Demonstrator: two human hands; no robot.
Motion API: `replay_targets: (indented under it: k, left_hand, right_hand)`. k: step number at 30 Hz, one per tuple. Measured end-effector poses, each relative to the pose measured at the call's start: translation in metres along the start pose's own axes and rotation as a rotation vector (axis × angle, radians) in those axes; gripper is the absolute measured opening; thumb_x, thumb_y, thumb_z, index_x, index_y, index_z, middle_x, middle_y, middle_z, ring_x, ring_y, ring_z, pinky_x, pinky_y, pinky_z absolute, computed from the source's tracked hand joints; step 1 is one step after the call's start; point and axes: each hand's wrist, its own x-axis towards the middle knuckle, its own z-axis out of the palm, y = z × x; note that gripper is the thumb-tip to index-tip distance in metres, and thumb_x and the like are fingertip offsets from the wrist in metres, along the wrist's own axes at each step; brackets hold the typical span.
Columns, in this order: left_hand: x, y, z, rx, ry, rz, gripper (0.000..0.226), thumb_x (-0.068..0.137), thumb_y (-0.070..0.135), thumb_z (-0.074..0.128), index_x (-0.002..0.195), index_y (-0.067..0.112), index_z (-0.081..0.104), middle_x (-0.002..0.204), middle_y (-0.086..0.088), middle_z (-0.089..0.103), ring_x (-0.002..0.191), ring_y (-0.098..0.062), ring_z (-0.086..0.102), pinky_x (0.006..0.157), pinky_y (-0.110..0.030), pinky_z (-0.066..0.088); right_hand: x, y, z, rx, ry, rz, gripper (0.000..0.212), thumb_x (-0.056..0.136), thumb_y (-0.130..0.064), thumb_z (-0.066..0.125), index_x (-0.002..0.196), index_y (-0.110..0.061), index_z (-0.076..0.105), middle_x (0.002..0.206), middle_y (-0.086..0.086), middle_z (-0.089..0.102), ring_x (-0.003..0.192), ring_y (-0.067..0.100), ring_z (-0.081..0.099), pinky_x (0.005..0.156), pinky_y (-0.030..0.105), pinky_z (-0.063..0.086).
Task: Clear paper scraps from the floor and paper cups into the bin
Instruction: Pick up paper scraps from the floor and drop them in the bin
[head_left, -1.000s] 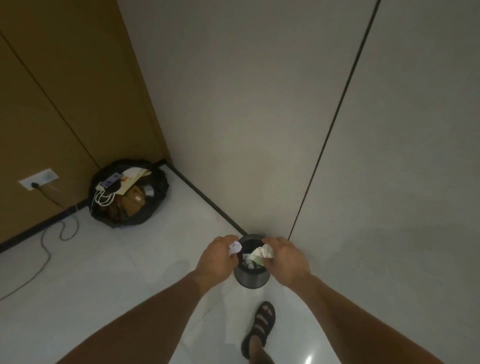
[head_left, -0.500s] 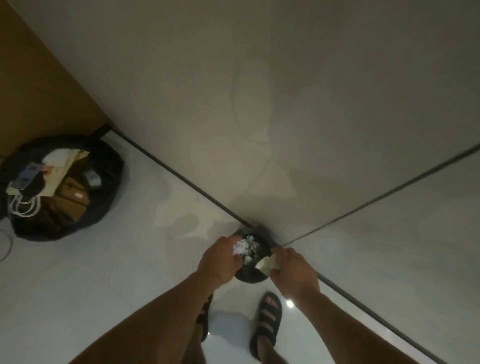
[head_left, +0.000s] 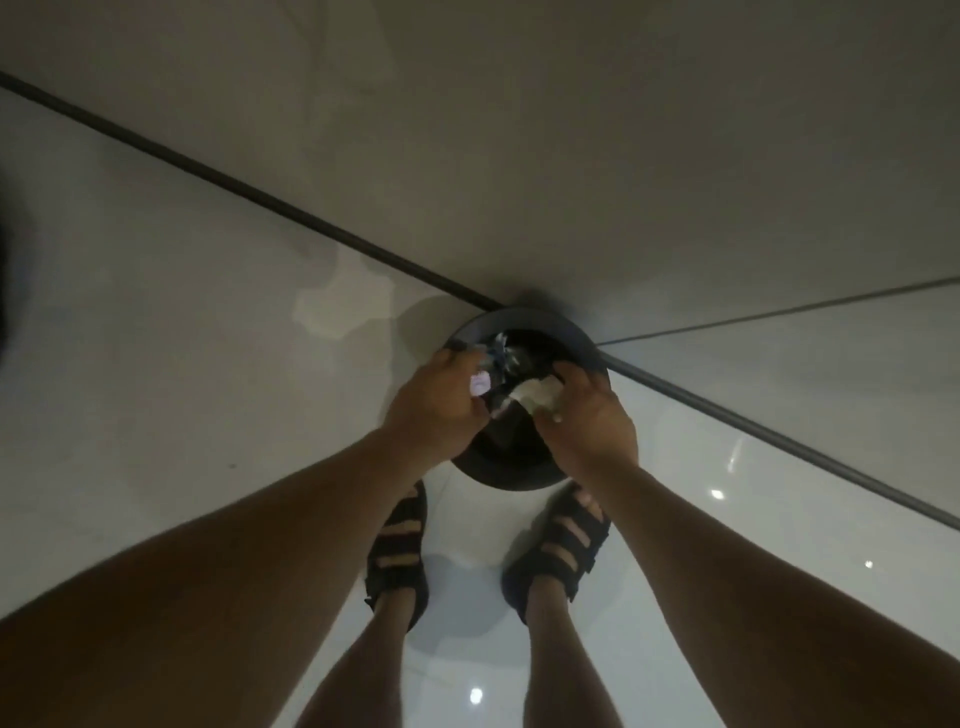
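Pinched a small paper scrap (head_left: 480, 385) in the left grip (head_left: 436, 402); clutched a larger crumpled wad (head_left: 536, 397) in the right grip (head_left: 589, 423). Held both just over the mouth of the bin (head_left: 511, 475), directly below the grips. Judged featherlight, soft, crushable, unbreakable; needed only a loose pinch anywhere on the crumple.

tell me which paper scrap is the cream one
The cream scrap pinched in the right hand, over the bin. It is the larger one, while the white scrap in the left hand is small and bright.
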Motion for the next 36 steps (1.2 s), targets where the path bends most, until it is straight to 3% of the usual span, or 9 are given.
replay_targets:
  k: [2,5,12,19,23,26,31,36]
  left_hand:
    - [0.006,-0.009,0.006,0.068,-0.004,0.008,0.068,0.082,0.027,0.066,0.142,0.025,0.035,0.139,-0.005,0.04,0.121,-0.027,0.044,0.083,-0.028,0.034]
    - [-0.008,-0.015,0.008,0.113,-0.036,-0.042,0.076,0.08,0.032,0.065,0.145,0.026,0.026,0.149,-0.005,0.026,0.132,-0.03,0.03,0.098,-0.04,0.038]
    - [-0.05,0.018,-0.035,0.105,-0.076,-0.063,0.075,0.08,0.032,0.063,0.144,0.033,0.023,0.146,-0.004,0.027,0.134,-0.03,0.027,0.101,-0.043,0.036]
    - [-0.115,0.115,-0.126,0.155,-0.072,0.044,0.076,0.084,0.037,0.061,0.147,0.028,0.021,0.15,-0.001,0.024,0.136,-0.025,0.024,0.104,-0.041,0.037]
    - [-0.166,0.177,-0.178,0.215,-0.133,0.158,0.077,0.085,0.038,0.06,0.149,0.025,0.02,0.154,-0.002,0.018,0.139,-0.027,0.018,0.108,-0.043,0.031]
    - [-0.202,0.224,-0.204,0.245,-0.14,0.235,0.074,0.084,0.039,0.059,0.148,0.024,0.024,0.15,-0.003,0.025,0.136,-0.027,0.023,0.107,-0.04,0.031]
    - [-0.257,0.295,-0.209,0.343,-0.215,0.377,0.074,0.086,0.047,0.053,0.149,0.028,0.019,0.154,-0.001,0.018,0.138,-0.027,0.018,0.112,-0.044,0.028]
    - [-0.32,0.361,-0.177,0.46,-0.233,0.515,0.078,0.088,0.05,0.053,0.151,0.029,0.013,0.158,0.0,0.009,0.143,-0.026,0.009,0.115,-0.044,0.022]
  right_hand:
    - [0.002,0.005,0.011,0.049,0.033,0.034,0.057,0.089,-0.041,0.061,0.139,-0.026,0.037,0.132,0.003,0.05,0.117,0.025,0.052,0.093,0.039,0.05]
    - [-0.014,0.012,0.013,0.073,0.025,0.086,0.063,0.088,-0.041,0.062,0.142,-0.027,0.032,0.139,0.004,0.042,0.123,0.027,0.046,0.094,0.039,0.047]
    - [-0.074,0.008,-0.035,0.119,0.025,0.11,0.065,0.088,-0.044,0.063,0.144,-0.031,0.032,0.147,-0.003,0.036,0.129,0.021,0.042,0.094,0.034,0.047]
    - [-0.166,-0.028,-0.136,0.14,0.102,0.16,0.069,0.089,-0.051,0.06,0.148,-0.035,0.027,0.154,-0.006,0.026,0.138,0.02,0.033,0.103,0.034,0.041]
    - [-0.243,-0.045,-0.2,0.132,0.145,0.185,0.069,0.089,-0.048,0.061,0.148,-0.032,0.029,0.153,-0.002,0.029,0.137,0.022,0.033,0.103,0.037,0.041]
    - [-0.302,-0.047,-0.24,0.155,0.213,0.216,0.07,0.089,-0.048,0.06,0.149,-0.03,0.029,0.152,0.0,0.031,0.136,0.023,0.033,0.103,0.038,0.042]
    - [-0.382,-0.034,-0.291,0.205,0.381,0.277,0.067,0.089,-0.046,0.059,0.148,-0.03,0.032,0.148,-0.001,0.033,0.134,0.021,0.033,0.097,0.036,0.044]
    - [-0.461,0.002,-0.308,0.258,0.502,0.334,0.068,0.089,-0.048,0.057,0.149,-0.031,0.029,0.151,0.0,0.029,0.139,0.021,0.027,0.104,0.038,0.041]
